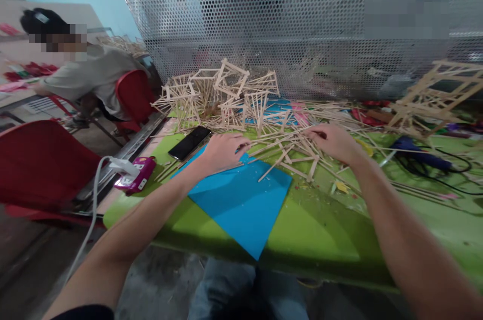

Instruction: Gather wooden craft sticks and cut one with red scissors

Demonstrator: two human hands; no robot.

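My left hand point(226, 151) is over the far part of a blue sheet point(241, 204), its fingers curled together at the end of a thin wooden stick point(269, 137). Toward the stick's other end, my right hand point(334, 141) pinches at the tangle of sticks; its fingertips are partly hidden. Loose sticks and a small glued stick frame point(313, 169) lie on the green tabletop point(320, 229) between and below the hands. Beyond them stands a heap of stick frames point(232, 81).
A black phone point(189, 142) lies left of my left hand. A purple power socket point(136, 174) with a white cable sits at the left edge. On the right are a blue glue gun point(420, 153) and a larger stick frame point(437, 93). Metal mesh point(264, 18) rises behind; a person point(90, 71) sits left.
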